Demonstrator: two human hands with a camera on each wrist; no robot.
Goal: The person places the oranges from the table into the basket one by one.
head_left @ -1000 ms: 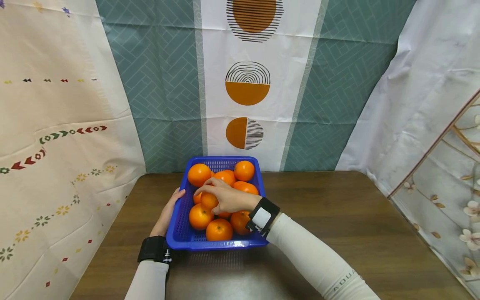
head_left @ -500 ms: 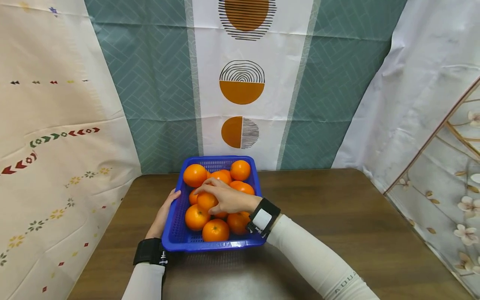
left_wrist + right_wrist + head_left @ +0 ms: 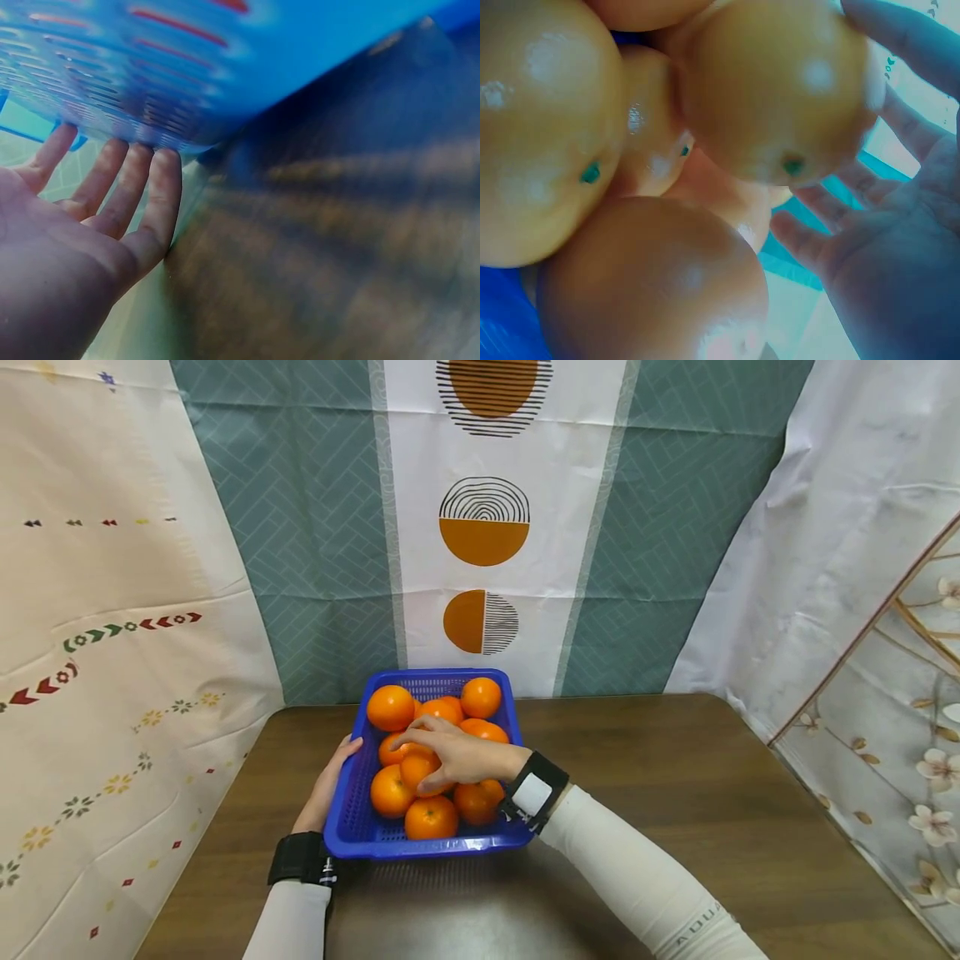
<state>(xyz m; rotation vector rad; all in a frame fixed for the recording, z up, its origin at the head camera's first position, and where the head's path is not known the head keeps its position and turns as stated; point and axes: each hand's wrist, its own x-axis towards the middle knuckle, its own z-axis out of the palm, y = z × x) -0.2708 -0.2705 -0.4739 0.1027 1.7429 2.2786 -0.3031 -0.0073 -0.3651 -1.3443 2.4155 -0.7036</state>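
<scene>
A blue plastic basket (image 3: pixel 431 848) full of oranges stands on the wooden table. My right hand (image 3: pixel 467 757) reaches into it from the right and grips an orange (image 3: pixel 418 768) between thumb and fingers, among the other oranges. In the right wrist view that orange (image 3: pixel 780 90) lies against the fingers, its green stem spot showing. My left hand (image 3: pixel 322 792) is at the basket's left side. Seen from the left wrist, its fingertips (image 3: pixel 166 161) touch the slotted wall from outside, fingers mostly straight.
Several other oranges (image 3: pixel 431 817) fill the basket around the right hand. The brown table (image 3: pixel 637 777) extends to both sides. Behind it hangs a patterned green and white cloth (image 3: pixel 322 527); other cloths (image 3: pixel 787 568) hang left and right.
The head view has shifted slightly. Since half a second ago, my right hand and the gripped orange have moved a little right and toward me. The left hand stays at the basket.
</scene>
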